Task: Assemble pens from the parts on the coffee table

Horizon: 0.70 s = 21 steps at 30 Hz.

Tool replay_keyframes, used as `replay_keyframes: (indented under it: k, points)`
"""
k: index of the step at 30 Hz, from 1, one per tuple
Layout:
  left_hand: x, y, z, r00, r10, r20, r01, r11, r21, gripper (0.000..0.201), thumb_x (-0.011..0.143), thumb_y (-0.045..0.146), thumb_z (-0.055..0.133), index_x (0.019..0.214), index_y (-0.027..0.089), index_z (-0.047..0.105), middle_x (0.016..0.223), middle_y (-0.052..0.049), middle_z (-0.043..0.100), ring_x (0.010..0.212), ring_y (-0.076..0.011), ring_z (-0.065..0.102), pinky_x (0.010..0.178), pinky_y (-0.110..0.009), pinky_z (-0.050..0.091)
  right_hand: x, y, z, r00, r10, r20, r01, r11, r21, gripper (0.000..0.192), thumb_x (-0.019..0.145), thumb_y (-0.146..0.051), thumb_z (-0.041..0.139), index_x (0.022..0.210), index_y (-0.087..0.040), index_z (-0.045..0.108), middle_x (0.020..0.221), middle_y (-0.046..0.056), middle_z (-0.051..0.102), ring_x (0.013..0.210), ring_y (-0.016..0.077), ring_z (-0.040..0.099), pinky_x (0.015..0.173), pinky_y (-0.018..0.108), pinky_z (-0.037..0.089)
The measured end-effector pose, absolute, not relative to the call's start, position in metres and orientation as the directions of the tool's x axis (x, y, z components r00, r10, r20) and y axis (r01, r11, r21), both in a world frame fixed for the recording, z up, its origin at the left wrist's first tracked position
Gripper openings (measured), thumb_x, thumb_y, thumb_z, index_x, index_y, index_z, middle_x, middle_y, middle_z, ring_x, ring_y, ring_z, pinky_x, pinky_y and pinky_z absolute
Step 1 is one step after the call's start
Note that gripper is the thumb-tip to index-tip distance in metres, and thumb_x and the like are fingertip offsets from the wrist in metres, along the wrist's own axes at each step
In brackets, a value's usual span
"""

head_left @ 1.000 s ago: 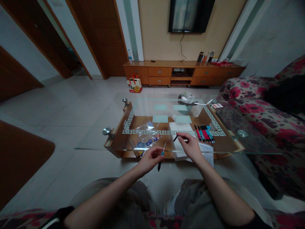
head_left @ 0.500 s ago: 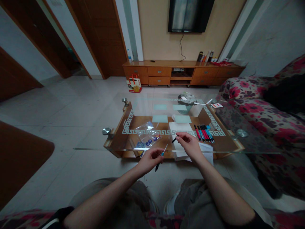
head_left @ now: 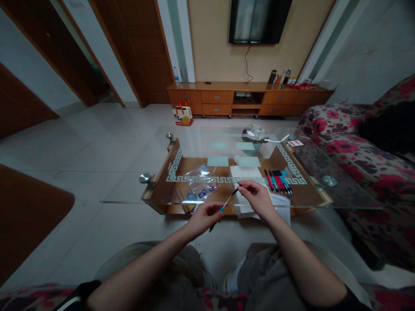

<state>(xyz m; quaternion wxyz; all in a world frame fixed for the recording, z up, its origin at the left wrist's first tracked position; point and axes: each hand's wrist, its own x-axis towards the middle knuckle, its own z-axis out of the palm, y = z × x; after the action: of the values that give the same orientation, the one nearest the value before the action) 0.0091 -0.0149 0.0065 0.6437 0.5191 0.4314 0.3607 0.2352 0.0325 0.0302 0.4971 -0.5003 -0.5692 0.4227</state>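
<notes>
glossy glass table [head_left: 311,190], plastic pen [head_left: 223,206]

The pen refill [head_left: 226,203] now meets the black barrel [head_left: 235,190].

The pen refill's [head_left: 223,205] lower part is hidden inside the left grip [head_left: 203,217]; print on the packets [head_left: 201,191] beyond it cannot be read.

Both forearms bare, converging at lower centre of frame. Left hand [head_left: 203,217] fingers pinched closed, palm inward. Right hand [head_left: 258,199] fingers pinched, slightly higher.
</notes>
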Motion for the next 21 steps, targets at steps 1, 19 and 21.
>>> replay_keyframes:
  k: [1, 19, 21]
  points:
    - [0.0091, -0.015, 0.0064, 0.368, 0.912, -0.182, -0.016, 0.202, 0.979, 0.049, 0.076, 0.041, 0.078, 0.116, 0.013, 0.07, 0.081, -0.005, 0.068, 0.066, -0.0123, 0.059, 0.063, -0.025, 0.046, 0.2354, 0.0327, 0.0297, -0.003, 0.99, 0.143, 0.151, 0.142, -0.978, 0.033, 0.08, -0.046, 0.073, 0.099, -0.019, 0.073, 0.094, 0.008, 0.073, 0.08, 0.0188, 0.065, 0.073, 0.032, 0.052]
    - [0.0083, -0.0131, 0.002, 0.387, 0.905, -0.175, 0.027, 0.179, 0.984, 0.045, 0.079, 0.039, 0.075, 0.116, 0.014, 0.07, 0.077, -0.004, 0.067, 0.064, -0.0113, 0.057, 0.058, -0.022, 0.041, 0.2319, 0.0279, 0.0309, -0.204, 0.974, 0.098, 0.22, 0.143, -0.965, 0.029, 0.082, -0.042, 0.071, 0.1, -0.019, 0.072, 0.093, 0.006, 0.074, 0.082, 0.019, 0.066, 0.072, 0.031, 0.051]
    - [0.0081, -0.0129, -0.0001, 0.382, 0.909, -0.168, 0.025, 0.172, 0.985, 0.047, 0.078, 0.038, 0.076, 0.117, 0.014, 0.069, 0.077, -0.004, 0.066, 0.063, -0.0106, 0.056, 0.055, -0.021, 0.039, 0.2309, 0.0263, 0.0322, -0.244, 0.966, 0.087, 0.244, 0.148, -0.959, 0.028, 0.082, -0.042, 0.071, 0.099, -0.019, 0.072, 0.094, 0.006, 0.074, 0.082, 0.0189, 0.065, 0.072, 0.031, 0.051]
